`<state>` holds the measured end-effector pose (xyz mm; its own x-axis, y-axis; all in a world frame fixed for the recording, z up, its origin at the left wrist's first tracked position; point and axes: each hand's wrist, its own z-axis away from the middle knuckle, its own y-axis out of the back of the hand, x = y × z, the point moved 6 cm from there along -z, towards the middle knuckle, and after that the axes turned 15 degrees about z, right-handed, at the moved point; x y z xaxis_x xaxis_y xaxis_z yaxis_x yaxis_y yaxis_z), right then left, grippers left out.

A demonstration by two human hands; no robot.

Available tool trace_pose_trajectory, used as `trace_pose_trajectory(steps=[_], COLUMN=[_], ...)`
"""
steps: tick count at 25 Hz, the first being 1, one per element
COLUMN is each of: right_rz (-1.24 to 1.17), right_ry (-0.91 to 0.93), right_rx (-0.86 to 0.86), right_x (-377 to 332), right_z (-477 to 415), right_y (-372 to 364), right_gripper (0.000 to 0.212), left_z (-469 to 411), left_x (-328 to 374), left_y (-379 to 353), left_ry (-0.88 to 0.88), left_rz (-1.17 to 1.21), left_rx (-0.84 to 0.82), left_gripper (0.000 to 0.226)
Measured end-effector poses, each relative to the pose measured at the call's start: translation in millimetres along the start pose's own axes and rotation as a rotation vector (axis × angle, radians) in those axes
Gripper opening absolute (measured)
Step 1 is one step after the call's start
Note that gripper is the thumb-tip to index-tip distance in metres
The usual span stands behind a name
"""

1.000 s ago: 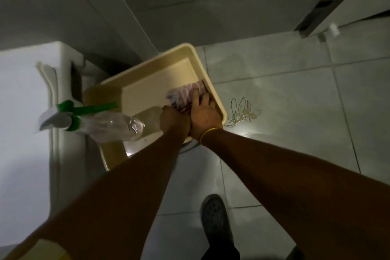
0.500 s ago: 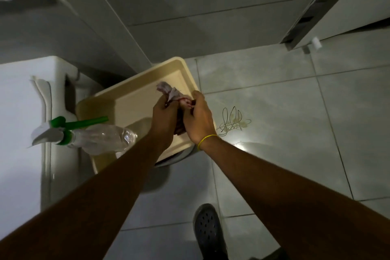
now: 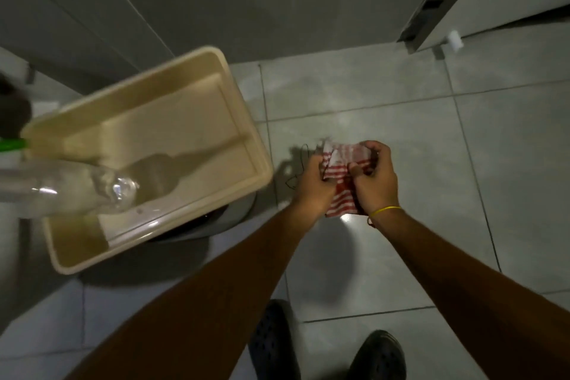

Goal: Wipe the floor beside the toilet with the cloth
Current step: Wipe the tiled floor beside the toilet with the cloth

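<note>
Moved: both hands w/ cloth [image 3: 340, 177] now off the tub [image 3: 243, 120], above floor [image 3: 401, 120]. Left hand [image 3: 314, 180] & right hand [image 3: 374, 177] clenched on it, bunching. Step: prep, I judge. Next: lower cloth to tiles beside toilet.

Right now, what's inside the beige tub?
The beige tub holds the lower end of a clear spray bottle lying across its rim, plus the bottle's shadow. The floor of the tub under the bottle is hidden.
</note>
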<state>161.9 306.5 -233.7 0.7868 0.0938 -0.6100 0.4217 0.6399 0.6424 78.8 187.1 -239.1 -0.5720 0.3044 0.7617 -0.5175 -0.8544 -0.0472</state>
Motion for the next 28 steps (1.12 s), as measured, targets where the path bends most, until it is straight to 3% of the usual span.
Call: trace_pose_trajectory(steps=[4,6,9,12,15,20,24,28], right_rz=[0.34,0.401,0.761,0.968,0.964,0.923,0.953,1.007], right_ry=[0.181,0.21,0.216,0.473,0.573,0.52,0.561,0.597], right_rx=[-0.016,0.015,0.248,0.148,0.12,0.136,0.145,0.006], right_x=[75,108,140,156,150,115,157,201], right_z=[-47,-69,-81,-72,-96,-152,-108,-47], right_y=[-66,-97,-122,-162,-177,-177,-166,-182], right_gripper=[0.059,0.063,0.071,0.089,0.093,0.091,0.089,0.09], left_z=[-58,-83,-93,-95,-98,-100,-98,-97], left_x=[-112,-151,-186,-231,-253,-255,-253,-253], left_y=[-10,9,47,83,94,94,94,96], left_ry=[0.246,0.057,-0.382,-0.417,-0.408,-0.45,-0.448,-0.436], left_rz=[0.267,0.02,-0.687,-0.931,-0.987,-1.023,-1.01,-0.965], left_rx=[-0.007,0.115,0.278,0.238,0.173,0.209,0.206,0.173], left_gripper=[0.04,0.041,0.052,0.073,0.087,0.094,0.097,0.095])
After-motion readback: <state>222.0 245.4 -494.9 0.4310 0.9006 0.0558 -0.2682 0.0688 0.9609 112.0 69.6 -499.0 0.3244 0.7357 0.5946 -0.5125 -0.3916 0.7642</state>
